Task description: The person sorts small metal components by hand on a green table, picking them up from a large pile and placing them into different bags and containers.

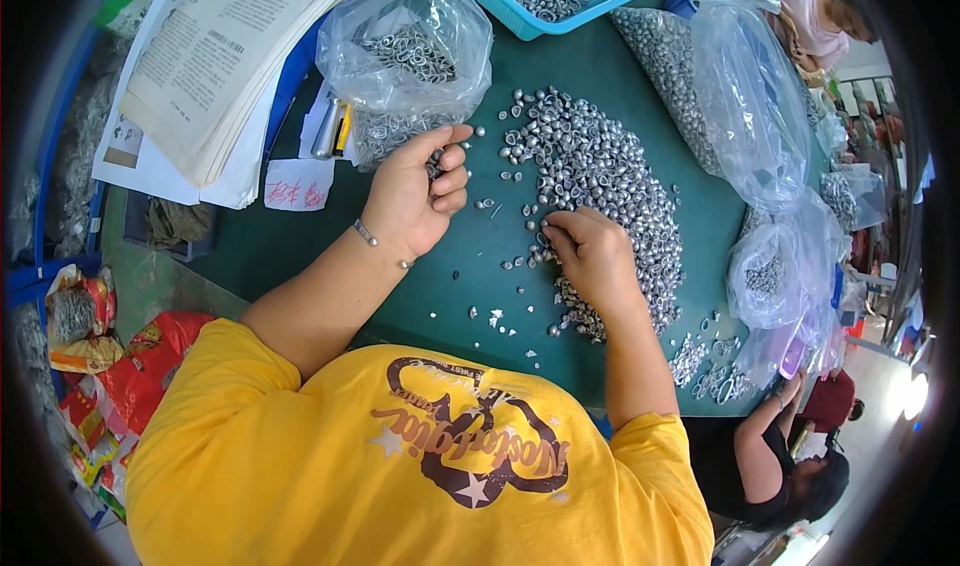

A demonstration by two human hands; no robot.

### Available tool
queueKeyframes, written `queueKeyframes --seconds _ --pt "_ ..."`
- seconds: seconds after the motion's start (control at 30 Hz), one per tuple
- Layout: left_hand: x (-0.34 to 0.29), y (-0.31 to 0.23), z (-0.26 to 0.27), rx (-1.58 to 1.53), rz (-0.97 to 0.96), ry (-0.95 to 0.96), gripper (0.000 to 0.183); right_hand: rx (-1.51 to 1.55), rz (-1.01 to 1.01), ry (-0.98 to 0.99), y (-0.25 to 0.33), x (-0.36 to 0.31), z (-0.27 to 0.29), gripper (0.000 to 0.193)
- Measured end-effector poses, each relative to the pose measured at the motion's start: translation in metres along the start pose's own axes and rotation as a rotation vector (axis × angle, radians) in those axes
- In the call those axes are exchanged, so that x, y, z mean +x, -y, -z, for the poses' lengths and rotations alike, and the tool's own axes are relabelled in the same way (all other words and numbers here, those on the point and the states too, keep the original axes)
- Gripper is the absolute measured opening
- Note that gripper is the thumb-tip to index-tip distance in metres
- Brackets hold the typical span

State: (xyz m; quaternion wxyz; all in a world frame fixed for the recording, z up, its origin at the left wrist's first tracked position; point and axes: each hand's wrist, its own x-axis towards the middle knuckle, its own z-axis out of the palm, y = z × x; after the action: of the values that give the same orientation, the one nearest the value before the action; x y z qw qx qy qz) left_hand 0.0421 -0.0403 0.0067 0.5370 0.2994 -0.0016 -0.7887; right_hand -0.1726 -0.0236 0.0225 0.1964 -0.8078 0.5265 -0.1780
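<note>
A broad heap of small, domed silver metal pieces is spread over the green tabletop. At the heap's left edge, my right hand has its thumb and forefinger pinched together, with a small metal piece at the tips. My left hand is raised to the left of the heap, palm turned inward. Its fingers curl round several of the same dark silver pieces, which partly show between thumb and fingers. Loose pieces and pale flakes lie between the hands and my body.
An open plastic bag of metal rings stands beyond my left hand. Nearby lie a yellow cutter, a note and stacked printed sheets. A turquoise basket and filled bags line the far and right sides. Other people sit at right.
</note>
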Motion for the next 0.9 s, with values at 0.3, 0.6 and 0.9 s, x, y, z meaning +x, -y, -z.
queueKeyframes --seconds 0.3,0.6,0.9 --pt "-0.001 0.000 0.000 -0.006 0.007 0.005 0.019 0.662 -0.063 0.071 -0.006 -0.004 0.013 0.010" --pt "-0.001 0.004 -0.001 0.032 0.041 0.011 0.017 0.757 -0.055 0.060 -0.006 -0.007 0.014 0.010" --pt "-0.003 0.006 -0.004 0.094 0.056 0.019 0.016 1.655 -0.330 0.065 -0.011 -0.007 0.010 0.010"
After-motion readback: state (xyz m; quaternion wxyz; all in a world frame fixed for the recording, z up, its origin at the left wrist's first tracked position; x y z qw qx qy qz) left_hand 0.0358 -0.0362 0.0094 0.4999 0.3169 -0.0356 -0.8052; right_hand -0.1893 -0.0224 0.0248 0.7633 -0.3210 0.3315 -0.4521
